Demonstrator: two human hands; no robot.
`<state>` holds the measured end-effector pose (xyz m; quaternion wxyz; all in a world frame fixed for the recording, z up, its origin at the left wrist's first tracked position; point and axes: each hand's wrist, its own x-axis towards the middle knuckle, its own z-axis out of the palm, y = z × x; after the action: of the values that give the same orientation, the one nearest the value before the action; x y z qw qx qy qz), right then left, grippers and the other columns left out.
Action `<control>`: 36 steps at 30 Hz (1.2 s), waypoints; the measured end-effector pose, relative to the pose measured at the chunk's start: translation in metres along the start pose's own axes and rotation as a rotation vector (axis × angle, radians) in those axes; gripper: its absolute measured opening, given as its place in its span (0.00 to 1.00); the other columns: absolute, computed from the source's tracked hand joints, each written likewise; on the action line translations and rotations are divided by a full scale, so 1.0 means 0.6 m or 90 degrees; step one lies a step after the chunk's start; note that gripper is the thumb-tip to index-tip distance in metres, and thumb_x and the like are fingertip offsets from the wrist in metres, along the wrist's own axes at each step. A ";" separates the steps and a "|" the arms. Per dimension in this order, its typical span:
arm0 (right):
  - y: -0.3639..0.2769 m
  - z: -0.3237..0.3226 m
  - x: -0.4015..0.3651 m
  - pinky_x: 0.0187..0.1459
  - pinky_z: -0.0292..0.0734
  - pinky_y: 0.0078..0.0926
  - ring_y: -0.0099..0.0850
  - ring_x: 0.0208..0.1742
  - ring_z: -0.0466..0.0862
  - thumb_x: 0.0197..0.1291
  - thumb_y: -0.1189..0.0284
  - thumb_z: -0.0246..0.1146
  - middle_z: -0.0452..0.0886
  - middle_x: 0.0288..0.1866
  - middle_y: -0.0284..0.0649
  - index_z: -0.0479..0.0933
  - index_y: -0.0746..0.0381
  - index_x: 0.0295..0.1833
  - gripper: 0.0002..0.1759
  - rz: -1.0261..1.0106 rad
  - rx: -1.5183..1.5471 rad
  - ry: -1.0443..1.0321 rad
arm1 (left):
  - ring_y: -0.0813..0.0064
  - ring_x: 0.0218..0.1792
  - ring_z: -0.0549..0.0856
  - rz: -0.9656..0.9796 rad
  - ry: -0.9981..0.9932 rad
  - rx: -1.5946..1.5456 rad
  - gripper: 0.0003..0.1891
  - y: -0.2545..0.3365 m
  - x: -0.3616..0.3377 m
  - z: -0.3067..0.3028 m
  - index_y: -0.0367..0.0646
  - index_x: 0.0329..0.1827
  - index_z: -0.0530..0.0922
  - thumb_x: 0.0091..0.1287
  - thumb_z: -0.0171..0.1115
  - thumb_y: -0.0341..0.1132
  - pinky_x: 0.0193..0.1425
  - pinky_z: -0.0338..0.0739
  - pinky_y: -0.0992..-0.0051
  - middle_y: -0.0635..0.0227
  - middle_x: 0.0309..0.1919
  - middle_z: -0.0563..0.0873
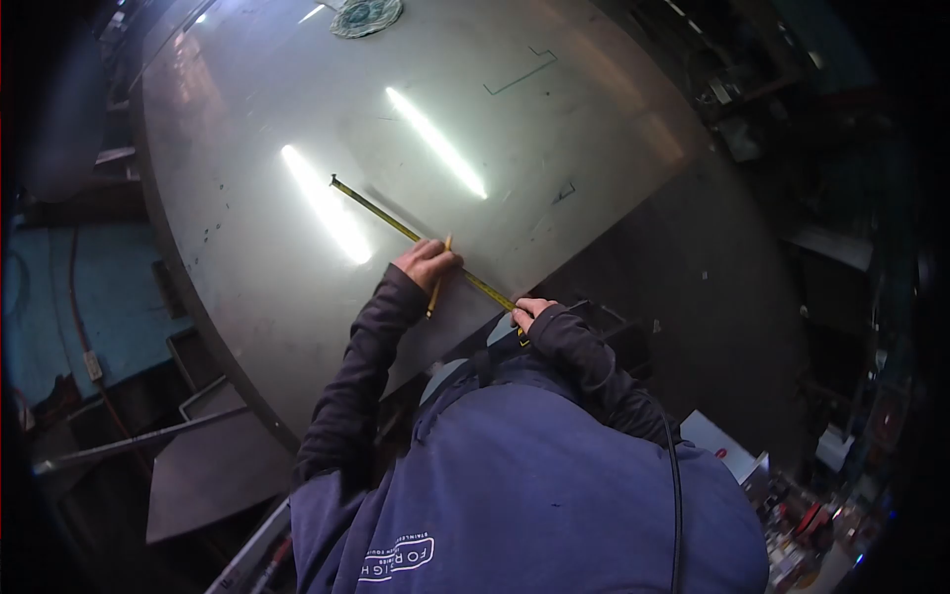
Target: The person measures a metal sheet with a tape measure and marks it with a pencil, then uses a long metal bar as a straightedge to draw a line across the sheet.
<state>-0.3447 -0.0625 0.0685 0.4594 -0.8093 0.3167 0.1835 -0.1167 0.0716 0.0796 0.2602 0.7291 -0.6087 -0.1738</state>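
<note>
A yellow tape measure blade (371, 206) stretches diagonally across a shiny metal sheet (287, 297), its hooked end lying out on the surface. My left hand (427, 263) is closed around a yellow pencil (434, 297) and rests on the blade partway along. At the sheet's near edge, my right hand (532, 311) grips the tape measure's case, which is mostly hidden by the fingers and sleeve.
Line sketches (522, 76) mark the sheet's far right part. A crumpled rag (366, 17) lies at the far edge. Flat metal pieces (203, 470) stand at lower left, a darker surface (683, 287) at right. A black cable (676, 495) runs over my clothing.
</note>
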 end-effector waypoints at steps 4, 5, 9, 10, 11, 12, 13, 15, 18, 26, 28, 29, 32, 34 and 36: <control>0.032 0.095 -0.020 0.43 0.76 0.33 0.41 0.37 0.83 0.63 0.62 0.53 0.82 0.31 0.45 0.80 0.60 0.37 0.15 -0.013 0.047 0.069 | 0.58 0.41 0.79 0.047 0.066 -0.065 0.13 -0.133 -0.040 0.013 0.47 0.40 0.80 0.53 0.57 0.21 0.46 0.76 0.66 0.63 0.35 0.79; 0.026 0.102 -0.025 0.45 0.77 0.37 0.46 0.40 0.83 0.62 0.59 0.55 0.82 0.34 0.48 0.81 0.58 0.40 0.16 0.035 0.069 0.053 | 0.57 0.42 0.79 -0.014 0.038 -0.072 0.12 -0.128 -0.046 -0.006 0.47 0.39 0.80 0.54 0.59 0.22 0.47 0.75 0.66 0.63 0.36 0.80; 0.016 0.128 -0.027 0.41 0.77 0.33 0.39 0.35 0.84 0.62 0.61 0.55 0.82 0.30 0.44 0.81 0.59 0.36 0.15 0.046 0.045 0.216 | 0.60 0.38 0.81 0.027 0.025 -0.039 0.03 -0.155 -0.020 -0.027 0.46 0.35 0.81 0.60 0.65 0.32 0.43 0.76 0.66 0.63 0.33 0.80; 0.011 0.133 -0.029 0.42 0.77 0.33 0.40 0.36 0.84 0.62 0.61 0.56 0.83 0.30 0.45 0.81 0.60 0.36 0.15 0.069 0.028 0.239 | 0.60 0.38 0.81 0.052 0.011 -0.033 0.03 -0.156 -0.010 -0.033 0.46 0.35 0.81 0.60 0.65 0.32 0.43 0.76 0.66 0.63 0.33 0.80; 0.018 0.146 -0.022 0.42 0.77 0.33 0.40 0.36 0.84 0.62 0.61 0.56 0.83 0.30 0.45 0.81 0.60 0.36 0.15 0.084 0.046 0.257 | 0.59 0.37 0.81 0.046 0.008 -0.020 0.03 -0.156 -0.003 -0.031 0.46 0.35 0.81 0.59 0.65 0.32 0.43 0.76 0.66 0.63 0.34 0.80; 0.033 0.154 -0.001 0.43 0.77 0.34 0.41 0.37 0.84 0.62 0.60 0.55 0.83 0.31 0.45 0.81 0.60 0.36 0.15 0.070 0.018 0.293 | 0.58 0.37 0.81 0.040 0.008 -0.009 0.04 -0.154 0.013 -0.027 0.46 0.35 0.81 0.59 0.65 0.32 0.43 0.76 0.65 0.62 0.34 0.80; 0.032 0.159 0.007 0.44 0.77 0.35 0.42 0.38 0.84 0.62 0.60 0.55 0.83 0.32 0.46 0.81 0.60 0.37 0.16 0.060 -0.012 0.326 | 0.58 0.37 0.82 0.074 -0.011 -0.013 0.03 -0.163 0.023 -0.024 0.45 0.35 0.81 0.58 0.65 0.31 0.43 0.77 0.66 0.62 0.34 0.80; 0.035 0.164 0.011 0.47 0.77 0.38 0.44 0.41 0.83 0.62 0.60 0.55 0.84 0.36 0.47 0.81 0.60 0.39 0.16 0.110 -0.002 0.337 | 0.58 0.37 0.81 0.089 -0.005 -0.029 0.03 -0.178 0.040 -0.010 0.45 0.34 0.81 0.58 0.65 0.29 0.43 0.77 0.66 0.62 0.34 0.80; 0.003 0.156 -0.009 0.51 0.76 0.39 0.46 0.45 0.82 0.62 0.59 0.55 0.84 0.41 0.47 0.81 0.59 0.46 0.18 0.162 0.074 0.332 | 0.58 0.39 0.81 0.094 -0.023 -0.042 0.04 -0.175 0.055 -0.008 0.48 0.34 0.82 0.57 0.67 0.34 0.44 0.77 0.64 0.61 0.35 0.79; -0.020 0.151 -0.007 0.54 0.76 0.39 0.47 0.49 0.81 0.62 0.56 0.55 0.83 0.46 0.47 0.81 0.56 0.49 0.19 0.214 0.114 0.272 | 0.60 0.39 0.82 0.107 -0.056 -0.037 0.06 -0.189 0.085 -0.011 0.49 0.34 0.82 0.55 0.69 0.34 0.44 0.77 0.65 0.65 0.37 0.79; -0.020 0.150 -0.005 0.53 0.76 0.40 0.47 0.48 0.82 0.62 0.56 0.55 0.83 0.46 0.48 0.81 0.57 0.49 0.19 0.210 0.107 0.248 | 0.61 0.38 0.82 0.098 -0.080 -0.029 0.07 -0.167 0.077 -0.011 0.49 0.35 0.82 0.55 0.69 0.36 0.43 0.78 0.66 0.65 0.37 0.79; -0.017 0.152 -0.006 0.53 0.76 0.40 0.47 0.48 0.81 0.62 0.56 0.55 0.83 0.46 0.48 0.81 0.57 0.49 0.20 0.201 0.116 0.262 | 0.61 0.39 0.82 0.080 -0.109 -0.030 0.07 -0.145 0.071 -0.013 0.49 0.35 0.82 0.56 0.69 0.37 0.44 0.78 0.66 0.65 0.37 0.79; -0.020 0.158 -0.004 0.53 0.76 0.40 0.47 0.48 0.82 0.62 0.56 0.55 0.83 0.46 0.48 0.81 0.57 0.49 0.20 0.206 0.128 0.276 | 0.62 0.41 0.81 0.080 -0.121 -0.017 0.07 -0.112 0.056 0.007 0.50 0.35 0.82 0.57 0.68 0.39 0.45 0.78 0.67 0.65 0.38 0.78; -0.027 0.154 -0.007 0.53 0.76 0.39 0.47 0.48 0.82 0.62 0.56 0.55 0.83 0.46 0.48 0.81 0.57 0.49 0.20 0.221 0.125 0.279 | 0.63 0.40 0.81 0.073 -0.118 -0.019 0.07 -0.109 0.056 0.006 0.50 0.35 0.82 0.57 0.68 0.39 0.44 0.78 0.67 0.65 0.37 0.78; -0.036 0.150 -0.009 0.52 0.76 0.39 0.46 0.47 0.82 0.62 0.56 0.55 0.83 0.45 0.48 0.81 0.57 0.49 0.20 0.226 0.101 0.296 | 0.63 0.40 0.82 0.050 -0.113 -0.011 0.06 -0.108 0.057 0.004 0.50 0.35 0.82 0.57 0.68 0.38 0.44 0.78 0.67 0.66 0.37 0.79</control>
<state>-0.3345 0.0248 0.0392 0.3969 -0.7234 0.5631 0.0453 -0.0596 0.0459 0.0416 0.2185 0.6840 -0.6561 -0.2324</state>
